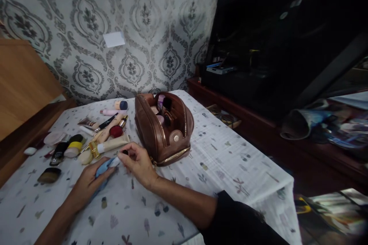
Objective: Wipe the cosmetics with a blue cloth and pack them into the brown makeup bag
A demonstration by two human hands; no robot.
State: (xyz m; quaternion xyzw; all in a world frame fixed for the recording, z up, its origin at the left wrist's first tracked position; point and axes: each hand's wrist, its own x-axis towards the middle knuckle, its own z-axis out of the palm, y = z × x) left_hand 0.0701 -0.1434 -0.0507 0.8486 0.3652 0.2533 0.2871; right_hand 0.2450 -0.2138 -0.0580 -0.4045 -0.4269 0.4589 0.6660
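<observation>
Pinching a blue pad (102, 169) in the curled fingers (96, 178) of the left hand (86, 185), the person holds it low over the desk (218, 168), with a small white piece (114, 162) showing at its tip. The right hand (138, 164) sits just beside it, its fingers (130, 155) drawn into a narrow pinch around a small dark cap (125, 152), though the item is too small to identify.

Both hands are just in front of a brown leather toiletry bag (161, 138), which stands open and holds several cosmetics. To its left lie a cream tube (112, 143), a red compact (116, 131), a black eyeliner pen (107, 122), a pink tube (110, 112), a blue-capped jar (121, 105), a yellow-banded jar (73, 149) and a black-handled brush (48, 175). Patterned wallpaper (138, 26) rises behind the desk, and a dark wooden cabinet (230, 111) runs along its right side.
</observation>
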